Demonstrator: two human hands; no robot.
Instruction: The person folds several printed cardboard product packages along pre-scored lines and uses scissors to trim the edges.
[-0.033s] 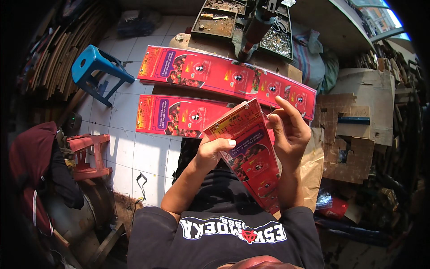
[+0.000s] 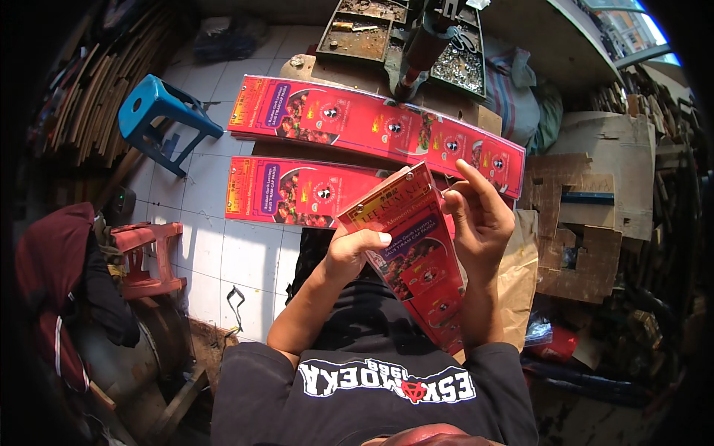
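My left hand (image 2: 346,253) grips a stack of long red printed card strips (image 2: 420,249), its thumb lying across the front. The stack slants down toward my lap, and small metal eyelets show at its upper corners. Beside the stack's upper right edge is my right hand (image 2: 483,227), thumb and a bent finger brought together and another finger stretched upward. Anything in that pinch is too small to make out. Beyond my hands lie two more red printed strips, a farther one (image 2: 364,123) and a nearer one (image 2: 297,195) partly covered by the held stack.
Behind the strips a dark upright press tool (image 2: 425,56) stands between metal trays of small parts (image 2: 460,68). A blue plastic stool (image 2: 160,111) and a red stool (image 2: 152,256) are at left. Cardboard (image 2: 576,230) leans at right, next to brown paper (image 2: 520,260).
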